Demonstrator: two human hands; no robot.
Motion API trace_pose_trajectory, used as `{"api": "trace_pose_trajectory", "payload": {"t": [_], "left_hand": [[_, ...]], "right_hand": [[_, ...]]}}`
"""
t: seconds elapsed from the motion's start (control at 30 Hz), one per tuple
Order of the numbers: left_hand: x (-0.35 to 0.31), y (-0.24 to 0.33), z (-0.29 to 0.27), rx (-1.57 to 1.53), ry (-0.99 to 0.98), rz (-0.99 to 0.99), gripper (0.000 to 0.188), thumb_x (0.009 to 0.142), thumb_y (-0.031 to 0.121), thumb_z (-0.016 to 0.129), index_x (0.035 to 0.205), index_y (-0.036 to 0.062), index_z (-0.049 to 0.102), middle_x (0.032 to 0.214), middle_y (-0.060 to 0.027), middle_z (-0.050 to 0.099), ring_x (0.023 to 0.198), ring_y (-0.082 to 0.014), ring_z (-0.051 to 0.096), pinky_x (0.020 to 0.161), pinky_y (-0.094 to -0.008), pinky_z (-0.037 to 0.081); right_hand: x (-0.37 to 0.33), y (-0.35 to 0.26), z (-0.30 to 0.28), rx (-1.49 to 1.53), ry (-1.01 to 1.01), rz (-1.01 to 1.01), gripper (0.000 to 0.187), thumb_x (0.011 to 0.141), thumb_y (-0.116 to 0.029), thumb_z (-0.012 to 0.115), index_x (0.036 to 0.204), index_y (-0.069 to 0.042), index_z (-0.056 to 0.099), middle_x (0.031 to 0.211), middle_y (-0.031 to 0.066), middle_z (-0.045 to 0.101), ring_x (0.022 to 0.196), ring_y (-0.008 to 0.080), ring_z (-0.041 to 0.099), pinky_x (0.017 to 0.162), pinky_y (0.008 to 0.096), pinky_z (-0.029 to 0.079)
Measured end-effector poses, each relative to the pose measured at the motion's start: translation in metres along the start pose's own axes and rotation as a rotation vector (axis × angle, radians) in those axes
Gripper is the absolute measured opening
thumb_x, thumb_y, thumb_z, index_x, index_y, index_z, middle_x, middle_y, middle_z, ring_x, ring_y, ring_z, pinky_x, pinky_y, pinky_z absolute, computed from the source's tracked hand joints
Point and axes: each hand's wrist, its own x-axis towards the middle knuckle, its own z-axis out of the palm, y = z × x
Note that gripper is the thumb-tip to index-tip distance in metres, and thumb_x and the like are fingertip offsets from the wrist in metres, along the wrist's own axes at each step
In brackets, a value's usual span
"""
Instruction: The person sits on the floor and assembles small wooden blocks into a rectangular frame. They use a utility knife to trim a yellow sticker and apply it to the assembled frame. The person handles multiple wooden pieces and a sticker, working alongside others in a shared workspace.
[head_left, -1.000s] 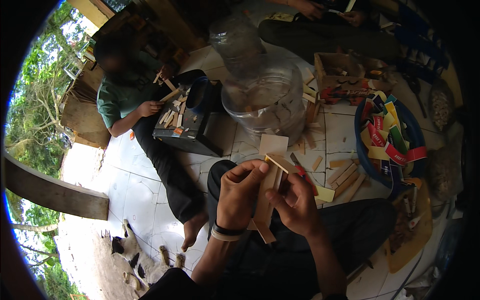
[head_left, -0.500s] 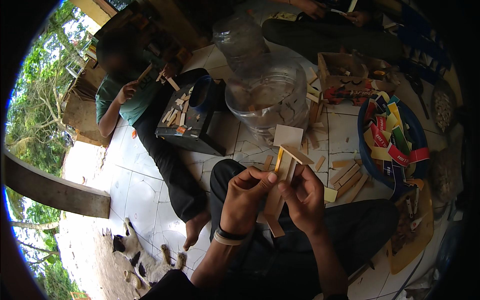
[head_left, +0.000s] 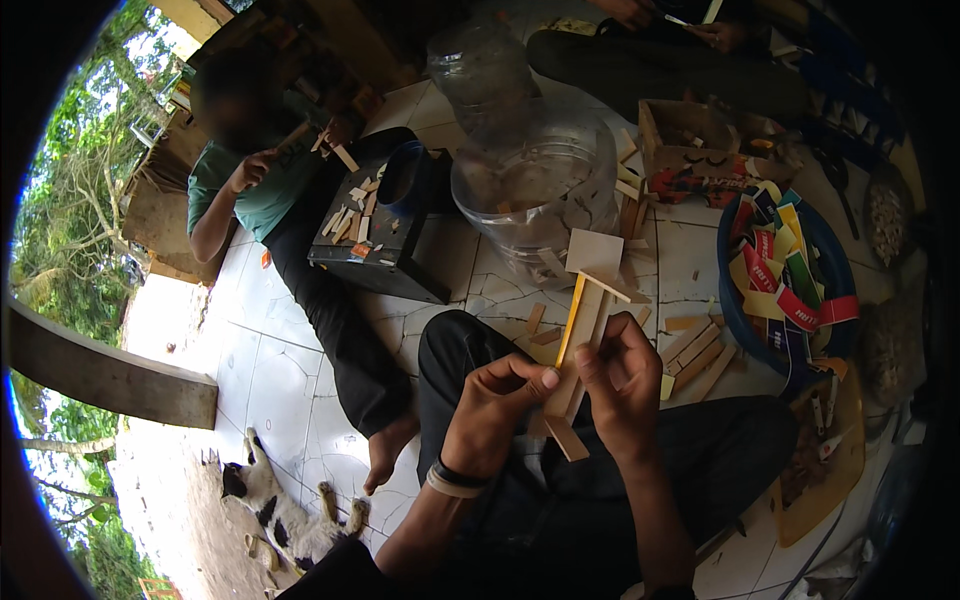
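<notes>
In the head view, the left hand (head_left: 490,410) pinches the left wall of a long, pale cardboard piece (head_left: 577,350), thumb on its orange-tinted edge; the right hand (head_left: 625,385) grips the opposite wall, thumb pressed inside. The piece is held up at a slant above the person's dark trousers (head_left: 720,440), resting on nothing else that shows. Judging by the raised walls and the flaps standing out at both ends, the step in hand is steadying and shaping the folds. A next move would seem to call for a light, even pinch, since thin walls could buckle.

For room, the upper flap (head_left: 595,252) overlaps the foot of a clear plastic jar (head_left: 510,238) in the picture; whether they are near cannot be told. Beyond the right hand, cardboard strips (head_left: 695,350) lie on the floor (head_left: 270,385), just left of a blue basin's rim (head_left: 728,290). Leftward, a co-worker's foot (head_left: 388,452) lies well apart from the left hand.
</notes>
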Motion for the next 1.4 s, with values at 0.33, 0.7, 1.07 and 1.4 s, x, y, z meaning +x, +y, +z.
{"api": "trace_pose_trajectory", "payload": {"t": [0.33, 0.7, 1.07, 1.4], "left_hand": [[-0.009, -0.007, -0.006, -0.024, -0.081, -0.042, 0.01, 0.094, 0.013, 0.077, 0.093, 0.0042, 0.073, 0.09, -0.0022, 0.074, 0.084, -0.0082, 0.065, 0.081, -0.0245, 0.05], [-0.009, -0.003, -0.006, 0.065, -0.138, -0.035, 0.009, 0.091, 0.006, 0.078, 0.095, 0.0002, 0.072, 0.092, -0.0077, 0.075, 0.086, -0.0135, 0.071, 0.085, -0.0261, 0.056], [-0.018, 0.02, 0.001, 0.252, -0.047, 0.02, 0.013, 0.087, 0.002, 0.082, 0.097, -0.0034, 0.075, 0.09, -0.0078, 0.076, 0.081, -0.0102, 0.07, 0.076, -0.0222, 0.055], [-0.011, 0.027, 0.003, 0.232, -0.001, 0.104, 0.013, 0.086, 0.002, 0.083, 0.094, -0.0033, 0.075, 0.088, -0.0073, 0.076, 0.079, -0.0089, 0.069, 0.073, -0.0226, 0.055]], "right_hand": [[0.003, -0.004, -0.002, -0.013, 0.021, -0.008, 0.016, 0.1, -0.009, 0.065, 0.103, -0.003, 0.051, 0.089, 0.0002, 0.054, 0.081, 0.0047, 0.05, 0.077, 0.0234, 0.045], [0.005, -0.01, -0.009, 0.035, -0.001, 0.017, 0.015, 0.1, -0.009, 0.065, 0.102, -0.004, 0.051, 0.09, -0.0004, 0.054, 0.083, 0.004, 0.049, 0.077, 0.0228, 0.043], [0.0, -0.016, -0.002, -0.056, -0.064, 0.036, 0.014, 0.102, -0.009, 0.062, 0.104, -0.002, 0.051, 0.097, 0.003, 0.055, 0.093, 0.0075, 0.052, 0.085, 0.0255, 0.046], [-0.003, -0.027, 0.004, -0.108, -0.107, 0.017, 0.017, 0.102, -0.012, 0.064, 0.101, -0.003, 0.05, 0.089, 0.0012, 0.056, 0.081, 0.0039, 0.054, 0.072, 0.0222, 0.048]]}}
